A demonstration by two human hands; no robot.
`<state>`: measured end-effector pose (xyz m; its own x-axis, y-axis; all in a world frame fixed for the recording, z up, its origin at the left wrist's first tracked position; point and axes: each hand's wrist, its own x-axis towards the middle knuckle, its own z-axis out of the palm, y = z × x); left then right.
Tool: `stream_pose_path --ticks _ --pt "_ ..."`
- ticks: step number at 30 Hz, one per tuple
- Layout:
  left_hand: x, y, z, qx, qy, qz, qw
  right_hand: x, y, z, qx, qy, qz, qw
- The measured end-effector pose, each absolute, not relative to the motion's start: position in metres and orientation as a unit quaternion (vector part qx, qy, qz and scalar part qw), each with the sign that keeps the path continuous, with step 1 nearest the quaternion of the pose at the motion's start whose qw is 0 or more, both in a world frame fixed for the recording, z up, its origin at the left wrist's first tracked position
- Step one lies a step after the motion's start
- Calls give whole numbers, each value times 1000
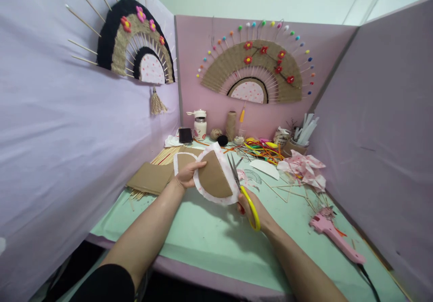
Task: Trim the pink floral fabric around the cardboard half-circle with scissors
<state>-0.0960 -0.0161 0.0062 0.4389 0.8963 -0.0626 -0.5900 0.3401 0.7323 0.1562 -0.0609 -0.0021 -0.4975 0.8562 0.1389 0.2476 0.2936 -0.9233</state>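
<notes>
My left hand (187, 174) grips a half-round piece of brown cardboard (215, 177) backed with white, pink-spotted fabric (216, 199) that sticks out as a border all round. The thumb lies on the cardboard face. In my right hand (255, 209) is a pair of scissors (249, 202) with yellow handles, its blades pointing up and slightly parted. They stand close along the right edge of the fabric; whether they touch it I cannot tell. Behind my left hand lies a second half-round cardboard piece (185, 159) with a white border.
Brown cardboard sheets (150, 178) lie on the left over thin sticks. A pink glue gun (334, 239) with a cord rests at the right. Crumpled pink fabric (304, 166), a white half-round piece (264, 169), coloured pipe cleaners (262, 151) and a bottle (200, 128) stand or lie farther back.
</notes>
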Motion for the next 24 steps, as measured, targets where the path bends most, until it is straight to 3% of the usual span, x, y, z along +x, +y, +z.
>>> stream_pose_path --ticks 24 --pt "-91 -18 11 312 271 483 772 155 -61 -6 -405 -728 464 302"
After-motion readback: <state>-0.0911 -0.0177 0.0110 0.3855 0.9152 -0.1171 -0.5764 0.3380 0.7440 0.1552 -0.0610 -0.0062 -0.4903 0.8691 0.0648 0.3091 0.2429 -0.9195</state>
